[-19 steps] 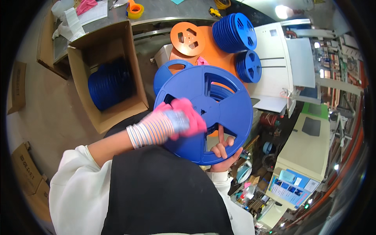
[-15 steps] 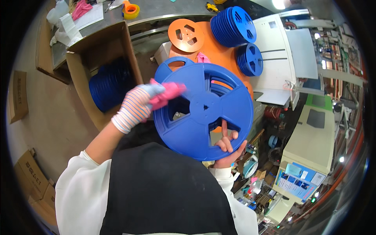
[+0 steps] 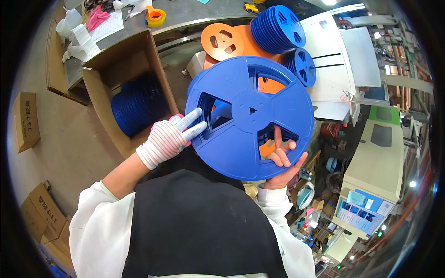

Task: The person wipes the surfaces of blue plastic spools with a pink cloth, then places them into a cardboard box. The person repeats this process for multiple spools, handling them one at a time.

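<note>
A large blue plastic reel (image 3: 227, 153), with wide cut-outs and a small centre hole, is held up in front of me. More blue layers show through its openings; I cannot tell how many reels are together. My right hand (image 3: 283, 162), bare, grips the lower right rim, some fingers reaching into a cut-out. At the left rim is my left hand (image 3: 164, 141) in a striped glove, two fingers stretched over the reel's edge. A pink cloth (image 3: 176, 117) shows at that hand, mostly hidden beneath it.
An open cardboard box (image 3: 104, 99) at left contains blue reels (image 3: 132, 104). Behind the held reel are an orange reel (image 3: 221, 41) and two blue reel stacks (image 3: 273, 30). A metal table (image 3: 183, 11) bears tape (image 3: 155, 16). A pale machine (image 3: 371, 157) stands at right.
My left hand has moved from the reel's upper-left face down to its left rim, and the pink cloth is now mostly hidden. The reel sits slightly further right and higher.
</note>
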The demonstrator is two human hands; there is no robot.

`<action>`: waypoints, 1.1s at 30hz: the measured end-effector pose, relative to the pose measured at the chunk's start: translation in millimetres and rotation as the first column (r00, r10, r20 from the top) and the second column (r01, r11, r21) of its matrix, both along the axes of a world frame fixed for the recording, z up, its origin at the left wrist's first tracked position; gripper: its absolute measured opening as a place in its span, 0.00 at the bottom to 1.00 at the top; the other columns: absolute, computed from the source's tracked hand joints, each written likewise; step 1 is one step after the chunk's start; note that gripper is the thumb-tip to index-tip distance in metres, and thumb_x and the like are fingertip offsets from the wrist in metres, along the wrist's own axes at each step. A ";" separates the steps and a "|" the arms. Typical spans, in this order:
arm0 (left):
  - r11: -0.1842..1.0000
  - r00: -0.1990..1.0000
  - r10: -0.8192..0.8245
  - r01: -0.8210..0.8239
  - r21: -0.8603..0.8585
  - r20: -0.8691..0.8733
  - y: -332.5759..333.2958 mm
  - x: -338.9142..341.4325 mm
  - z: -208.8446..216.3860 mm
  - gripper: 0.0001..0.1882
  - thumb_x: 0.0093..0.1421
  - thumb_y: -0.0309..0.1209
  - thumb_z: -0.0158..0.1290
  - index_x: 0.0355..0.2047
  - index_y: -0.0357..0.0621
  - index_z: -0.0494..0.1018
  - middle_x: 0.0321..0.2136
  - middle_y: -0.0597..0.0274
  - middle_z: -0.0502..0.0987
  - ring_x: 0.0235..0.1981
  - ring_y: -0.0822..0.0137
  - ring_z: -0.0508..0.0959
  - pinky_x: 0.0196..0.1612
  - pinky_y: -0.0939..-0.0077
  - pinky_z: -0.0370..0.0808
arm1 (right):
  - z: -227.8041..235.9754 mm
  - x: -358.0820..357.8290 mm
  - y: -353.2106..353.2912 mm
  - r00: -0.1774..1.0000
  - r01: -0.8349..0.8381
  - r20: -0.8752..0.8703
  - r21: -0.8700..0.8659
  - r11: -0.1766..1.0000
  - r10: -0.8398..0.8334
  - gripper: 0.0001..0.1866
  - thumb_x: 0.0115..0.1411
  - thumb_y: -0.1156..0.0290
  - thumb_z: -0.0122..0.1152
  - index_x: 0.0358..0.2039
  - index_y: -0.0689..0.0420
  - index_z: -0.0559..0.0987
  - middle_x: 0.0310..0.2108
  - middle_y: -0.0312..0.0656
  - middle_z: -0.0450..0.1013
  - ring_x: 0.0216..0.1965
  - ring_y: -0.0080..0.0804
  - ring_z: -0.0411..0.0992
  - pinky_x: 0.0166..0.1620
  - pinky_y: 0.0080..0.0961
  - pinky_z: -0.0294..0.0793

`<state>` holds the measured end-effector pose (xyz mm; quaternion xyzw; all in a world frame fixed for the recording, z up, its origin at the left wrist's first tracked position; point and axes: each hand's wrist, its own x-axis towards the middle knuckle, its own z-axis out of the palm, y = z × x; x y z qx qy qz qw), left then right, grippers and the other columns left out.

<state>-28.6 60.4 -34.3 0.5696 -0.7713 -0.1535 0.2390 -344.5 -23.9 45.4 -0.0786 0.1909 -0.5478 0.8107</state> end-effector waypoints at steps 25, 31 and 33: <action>0.560 0.549 -0.443 0.787 0.260 -0.709 10.8 -39.2 -42.5 0.31 0.55 0.32 0.61 0.60 0.58 0.70 0.63 0.53 0.67 0.66 0.49 0.63 0.67 0.55 0.58 | -32.9 -28.8 31.4 0.988 0.017 -0.156 0.209 0.978 0.017 0.27 0.63 0.47 0.56 0.44 0.62 0.77 0.69 0.59 0.52 0.22 0.19 0.63 0.31 0.21 0.65; 0.859 0.889 -0.218 0.371 0.354 -0.401 11.6 24.4 -55.4 0.22 0.48 0.22 0.56 0.47 0.46 0.77 0.37 0.55 0.80 0.39 0.51 0.80 0.42 0.68 0.76 | -25.6 -27.5 31.9 0.994 -0.012 -0.112 0.076 0.997 0.020 0.25 0.64 0.46 0.55 0.39 0.60 0.73 0.69 0.61 0.52 0.20 0.18 0.62 0.30 0.21 0.64; 0.954 0.921 0.079 0.041 0.297 -0.380 15.5 17.6 -51.7 0.23 0.50 0.20 0.56 0.49 0.44 0.75 0.38 0.53 0.80 0.41 0.53 0.81 0.44 0.69 0.76 | -21.1 -28.7 30.6 1.000 0.017 -0.011 0.081 0.997 -0.016 0.24 0.65 0.47 0.54 0.38 0.60 0.71 0.69 0.61 0.50 0.18 0.18 0.62 0.27 0.21 0.63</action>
